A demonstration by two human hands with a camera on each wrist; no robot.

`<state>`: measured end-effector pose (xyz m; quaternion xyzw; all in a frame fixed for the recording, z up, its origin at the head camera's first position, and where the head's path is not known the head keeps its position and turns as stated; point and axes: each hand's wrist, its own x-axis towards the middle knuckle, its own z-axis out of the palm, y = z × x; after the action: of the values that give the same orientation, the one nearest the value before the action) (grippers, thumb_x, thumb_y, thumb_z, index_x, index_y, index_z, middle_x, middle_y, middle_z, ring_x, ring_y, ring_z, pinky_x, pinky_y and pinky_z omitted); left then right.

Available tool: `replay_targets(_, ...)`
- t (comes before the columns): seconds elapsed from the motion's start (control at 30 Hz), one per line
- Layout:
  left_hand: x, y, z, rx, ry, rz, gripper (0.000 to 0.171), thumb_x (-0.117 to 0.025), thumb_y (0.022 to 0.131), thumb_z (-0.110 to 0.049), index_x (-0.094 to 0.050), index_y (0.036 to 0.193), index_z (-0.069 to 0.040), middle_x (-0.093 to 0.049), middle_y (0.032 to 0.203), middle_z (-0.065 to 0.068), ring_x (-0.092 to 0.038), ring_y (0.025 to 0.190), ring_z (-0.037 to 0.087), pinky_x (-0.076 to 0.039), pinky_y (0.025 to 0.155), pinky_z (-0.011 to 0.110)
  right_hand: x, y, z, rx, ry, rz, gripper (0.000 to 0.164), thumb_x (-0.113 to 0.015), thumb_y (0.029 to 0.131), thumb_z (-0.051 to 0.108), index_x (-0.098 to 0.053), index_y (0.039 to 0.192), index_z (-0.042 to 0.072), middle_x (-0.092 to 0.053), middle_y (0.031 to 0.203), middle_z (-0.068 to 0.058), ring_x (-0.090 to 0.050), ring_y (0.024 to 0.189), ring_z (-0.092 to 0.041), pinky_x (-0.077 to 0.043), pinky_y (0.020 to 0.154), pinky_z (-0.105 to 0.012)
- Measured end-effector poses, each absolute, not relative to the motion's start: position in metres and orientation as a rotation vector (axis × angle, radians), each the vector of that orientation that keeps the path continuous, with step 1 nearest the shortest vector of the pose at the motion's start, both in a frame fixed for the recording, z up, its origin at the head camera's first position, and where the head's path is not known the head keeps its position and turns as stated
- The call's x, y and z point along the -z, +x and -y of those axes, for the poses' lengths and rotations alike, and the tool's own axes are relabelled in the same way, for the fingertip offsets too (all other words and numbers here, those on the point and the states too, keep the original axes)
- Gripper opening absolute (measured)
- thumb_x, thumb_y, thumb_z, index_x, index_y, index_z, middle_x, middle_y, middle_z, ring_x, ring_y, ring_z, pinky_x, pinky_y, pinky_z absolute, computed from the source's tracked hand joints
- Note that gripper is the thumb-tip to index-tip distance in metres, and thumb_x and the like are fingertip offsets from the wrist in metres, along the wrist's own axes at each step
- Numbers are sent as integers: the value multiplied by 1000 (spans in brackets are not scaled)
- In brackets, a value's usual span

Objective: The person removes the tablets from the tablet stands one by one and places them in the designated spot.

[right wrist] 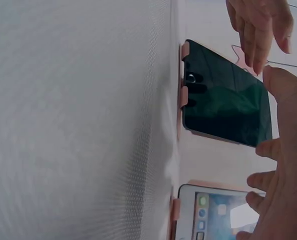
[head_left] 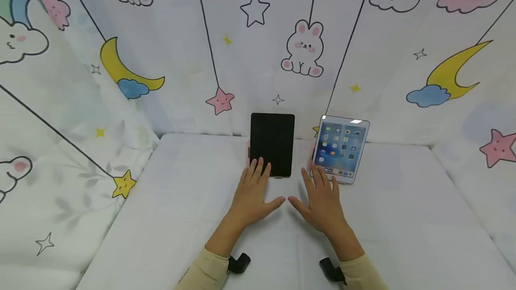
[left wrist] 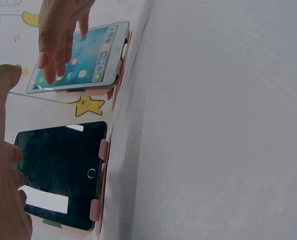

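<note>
Hands [head_left: 251,198] [head_left: 322,200] extend toward two tablets [head_left: 272,140] [head_left: 342,147], thumbs [head_left: 276,203] [head_left: 297,205] pointing inward.

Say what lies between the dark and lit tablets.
No object between the dark tablet and lit tablet; the left wrist view shows a printed yellow star on the cloth behind.

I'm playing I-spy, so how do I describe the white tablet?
Find the white table, then look near its far edge. The white tablet is propped there, just beyond the right hand. Unlike the dark black tablet to its left, it's lit up and white-bordered.
</note>
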<state>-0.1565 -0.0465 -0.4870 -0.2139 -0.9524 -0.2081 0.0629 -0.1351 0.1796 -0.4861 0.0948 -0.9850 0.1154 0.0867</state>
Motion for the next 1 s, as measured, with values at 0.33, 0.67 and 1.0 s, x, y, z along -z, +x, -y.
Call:
replay_targets(0.33, 485, -162, 32, 1116, -717, 2795, 99, -65, 91, -60, -12, 166, -23, -13, 174, 4, -21, 158, 28, -34, 122, 56, 479, -142, -199, -676, 138, 2750, 79, -70, 91, 47, -44, 153, 6, -38, 159, -23, -35, 145, -47, -27, 114, -75)
replay_targets(0.67, 481, -188, -7, 1520, -733, 2731, 99, -77, 89, -37, -15, 165, -28, -27, 168, -1, -33, 154, 21, -37, 122, 49, 477, -165, -239, -1122, -136, 2375, 63, -74, 91, 14, -48, 146, -2, -54, 139, -25, -48, 131, -40, -41, 110, -60)
replay_targets(1.0, 494, -211, -62, 2054, -624, 2384, 99, -79, 85, -6, -21, 164, -16, -42, 155, 10, -45, 143, 22, -35, 123, 35, 496, -177, -265, -1344, -398, 2119, 56, -69, 95, 10, -49, 147, 8, -52, 136, -17, -52, 123, -26, -46, 106, -45)
